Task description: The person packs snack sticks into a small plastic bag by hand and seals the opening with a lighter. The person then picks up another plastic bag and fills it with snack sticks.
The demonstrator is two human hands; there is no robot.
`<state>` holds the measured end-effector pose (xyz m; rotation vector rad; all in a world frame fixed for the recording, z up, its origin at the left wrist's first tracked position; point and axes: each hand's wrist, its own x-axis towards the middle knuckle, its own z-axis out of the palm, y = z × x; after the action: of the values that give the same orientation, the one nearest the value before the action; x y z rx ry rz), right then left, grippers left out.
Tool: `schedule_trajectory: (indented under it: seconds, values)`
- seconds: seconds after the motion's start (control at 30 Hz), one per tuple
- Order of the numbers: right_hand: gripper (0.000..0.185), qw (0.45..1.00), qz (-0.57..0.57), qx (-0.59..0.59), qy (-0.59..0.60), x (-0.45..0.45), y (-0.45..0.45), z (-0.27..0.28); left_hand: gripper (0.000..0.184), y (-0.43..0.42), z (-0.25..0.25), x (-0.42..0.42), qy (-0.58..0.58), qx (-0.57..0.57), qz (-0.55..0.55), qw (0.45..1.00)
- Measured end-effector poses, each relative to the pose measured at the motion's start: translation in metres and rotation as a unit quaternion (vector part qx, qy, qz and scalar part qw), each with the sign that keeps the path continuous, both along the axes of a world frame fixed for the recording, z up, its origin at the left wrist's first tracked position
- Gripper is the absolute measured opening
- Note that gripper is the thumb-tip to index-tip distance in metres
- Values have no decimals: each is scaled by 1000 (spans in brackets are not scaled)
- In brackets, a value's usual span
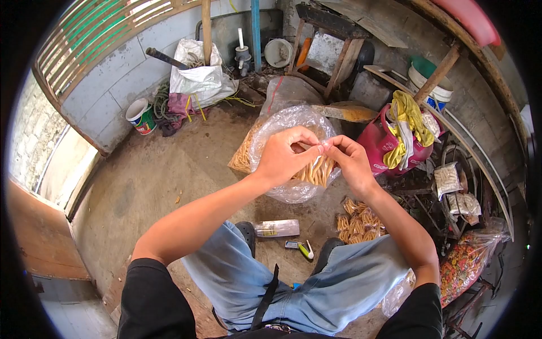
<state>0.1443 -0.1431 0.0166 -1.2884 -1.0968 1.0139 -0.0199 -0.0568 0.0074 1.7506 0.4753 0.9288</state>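
Observation:
My left hand (287, 159) and my right hand (353, 164) meet in front of me, fingertips pinched together at the gathered top of a small clear plastic bag of stick snacks (316, 172). The pale brown sticks show below my fingers. Behind and beneath it is a large clear plastic bag (293, 194), its wide mouth open. A further big bag of sticks (241, 153) leans just past that one, to the left. What exactly my fingertips do with the plastic is too small to tell.
Several filled snack packs (361, 223) lie on the floor at right. Between my feet are a packet of clear bags (276, 228), a small box (291, 244) and a green-and-white tool (306, 250). A pink container (367, 141) draped with cloths stands right; a white sack (203, 85) stands far left.

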Motion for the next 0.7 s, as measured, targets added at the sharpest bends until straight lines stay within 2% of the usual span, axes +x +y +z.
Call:
schedule_trajectory:
  seconds: [0.1, 0.17, 0.6, 0.7]
  values:
    - [15, 1000, 11, 15, 0, 2, 1, -2, 21, 0, 2, 1, -51, -59, -25, 997]
    - [15, 1000, 16, 21, -3, 1, 1, -2, 22, 0, 4, 0, -1, -100, -55, 994]
    - [10, 999, -6, 24, 39, -2, 0, 4, 28, 4, 5, -4, 36, -119, -96, 988]
    - [11, 999, 0, 15, 37, 0, 0, 2, 30, 3, 9, -5, 74, -180, -103, 975]
